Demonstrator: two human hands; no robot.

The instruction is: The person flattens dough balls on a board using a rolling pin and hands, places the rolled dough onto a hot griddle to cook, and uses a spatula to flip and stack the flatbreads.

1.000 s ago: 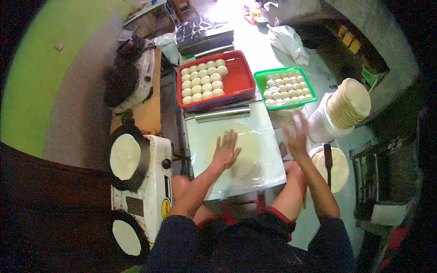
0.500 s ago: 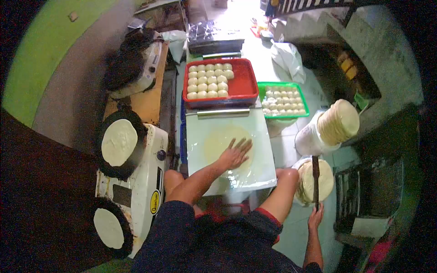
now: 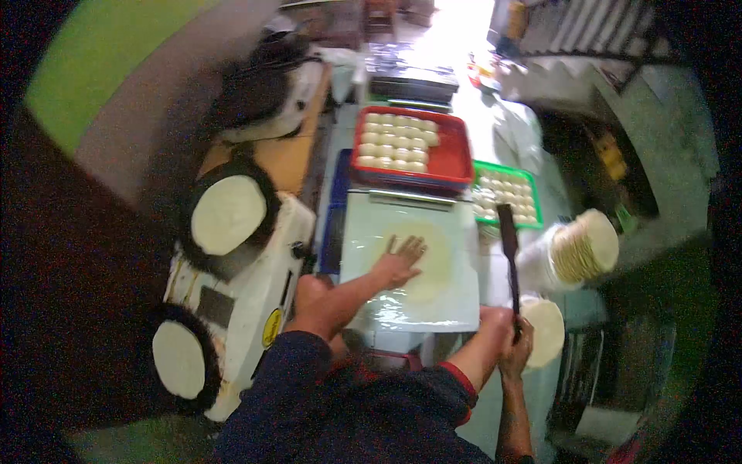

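My left hand (image 3: 398, 265) lies with fingers spread on a thin, flattened round of dough (image 3: 427, 267), which rests on a white sheeted board (image 3: 361, 298). In my right hand (image 3: 516, 348) is the handle of a long dark spatula (image 3: 508, 232), its blade pointing up and away from me. Just beyond that hand sits a stack of flatbreads (image 3: 546, 329), partly hidden by the hand. Past the board, a red tray (image 3: 450, 155) holds rows of dough balls (image 3: 394, 143).
On my left, a white gas stove (image 3: 263, 286) carries two black pans, with a flatbread (image 3: 229, 215) in the far one and another flatbread (image 3: 178, 357) in the near one. Right of the board are a green tray (image 3: 533, 193) of dough balls and a taller flatbread stack (image 3: 591, 246).
My right hand has brought the spatula up and inward, from over the low flatbread stack to beside my knee. My left hand stays spread on the dough. The whole view has shifted.
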